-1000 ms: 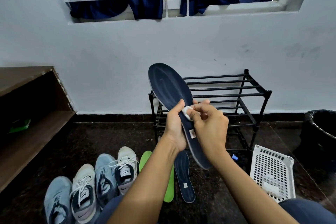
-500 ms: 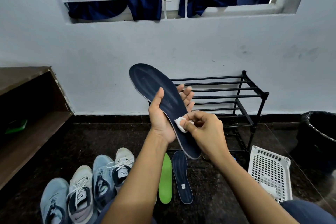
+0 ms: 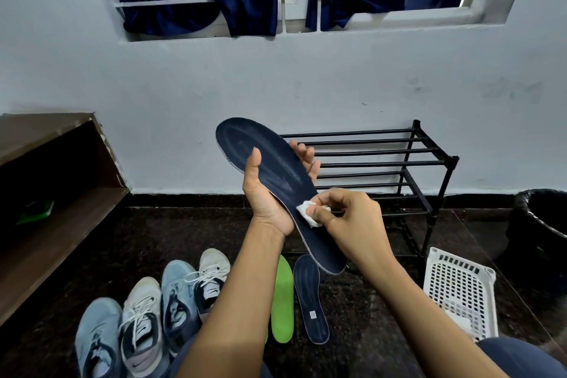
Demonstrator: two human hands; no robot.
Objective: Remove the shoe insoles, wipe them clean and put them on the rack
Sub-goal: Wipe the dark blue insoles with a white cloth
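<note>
Wiping is the step in hand. At the frame's centre my left hand (image 3: 266, 204) cradles the navy insole (image 3: 271, 163), its grip wrapped round the edges, thumb on one side and fingertips showing at the other. My right hand (image 3: 352, 224) keeps its grip pinched on a small white wipe (image 3: 306, 213), pressed to the insole's lower half. A green insole (image 3: 282, 298) and a second navy insole (image 3: 310, 301) lie on the floor below, beside the shoes (image 3: 147, 322). Next, I judge, the wipe must sweep toward the toe; then the insole goes onto the black rack (image 3: 383, 163) at centre right.

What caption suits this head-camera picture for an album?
Left hand holds a navy insole while the right hand presses a white wipe on it.
</note>
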